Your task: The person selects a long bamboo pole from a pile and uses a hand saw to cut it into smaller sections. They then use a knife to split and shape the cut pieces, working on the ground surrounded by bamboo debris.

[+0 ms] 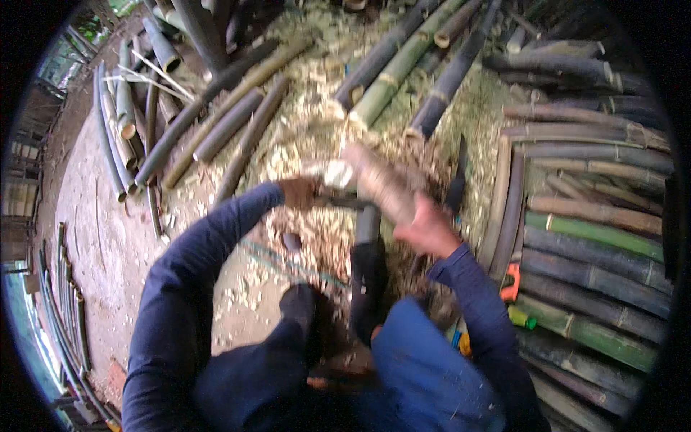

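1. Bamboo is everywhere: the dark pole (367,237) I work on stands between my knees, its top end at the middle of the view.
2. My left hand (299,193) is clenched around the handle of a blade (337,175), which sits across the top of that pole, pale and blurred.
3. My right hand (428,232), just right of the pole, grips a wooden club (381,183); the club is blurred and slants up and left over the blade.
4. Pale shavings (317,108) cover the ground beyond the pole.
5. Right of the pole lie stacked green and grey stalks (597,237).
6. Left of the pole and beyond it, more cut stalks (230,122) lie on the dirt.
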### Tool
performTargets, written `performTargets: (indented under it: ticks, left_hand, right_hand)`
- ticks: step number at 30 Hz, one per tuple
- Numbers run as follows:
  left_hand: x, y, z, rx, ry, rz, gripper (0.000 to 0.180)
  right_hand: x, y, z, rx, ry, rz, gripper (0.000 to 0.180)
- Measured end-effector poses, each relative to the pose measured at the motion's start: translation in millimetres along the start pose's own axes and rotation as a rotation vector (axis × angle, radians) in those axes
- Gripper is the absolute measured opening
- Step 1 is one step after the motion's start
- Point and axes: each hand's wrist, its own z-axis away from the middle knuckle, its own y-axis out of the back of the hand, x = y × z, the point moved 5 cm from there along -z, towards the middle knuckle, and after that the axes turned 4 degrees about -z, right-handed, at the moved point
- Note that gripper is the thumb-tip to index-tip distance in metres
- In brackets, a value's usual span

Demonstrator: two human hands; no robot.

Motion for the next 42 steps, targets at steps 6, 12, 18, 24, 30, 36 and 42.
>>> performTargets:
  ticks: [6, 12, 18, 24, 30, 36, 42]
  left_hand:
    - [50.7, 54.8, 12.4, 0.152, 0.091, -0.611, 0.054]
    - [76.7, 97.5, 51.5, 0.895, 0.141, -0.553, 0.024]
    - [1.6, 70.3, 107.5, 1.304, 0.526, 0.384, 0.041]
    - [-7.5, -14.1, 101.8, 1.320, 0.593, 0.594, 0.038]
    - [-24.8, -25.7, 135.9, 1.273, 0.527, 0.727, 0.026]
    - [5.1, -13.1, 98.4, 1.131, 0.392, 0.842, 0.031]
    - [2.8, -15.1, 97.0, 1.050, 0.490, 0.726, 0.035]
  right_hand:
    - [58.7, 26.2, 51.0, 0.604, 0.021, -0.436, 0.082]
    - [214.6, -25.0, 115.8, 0.805, -0.344, -0.006, 0.087]
    - [83.4, -27.2, 41.1, 0.543, -0.071, 0.114, 0.067]
    - [29.2, -99.8, -54.6, 0.508, 0.189, -0.010, 0.076]
    - [-50.3, -67.3, -54.7, 0.130, 0.760, 0.591, 0.041]
    - [-6.9, -98.4, -57.6, 0.040, 0.971, 0.859, 0.035]
    - [34.0, -78.4, -51.9, -0.006, 0.157, 0.020, 0.084]
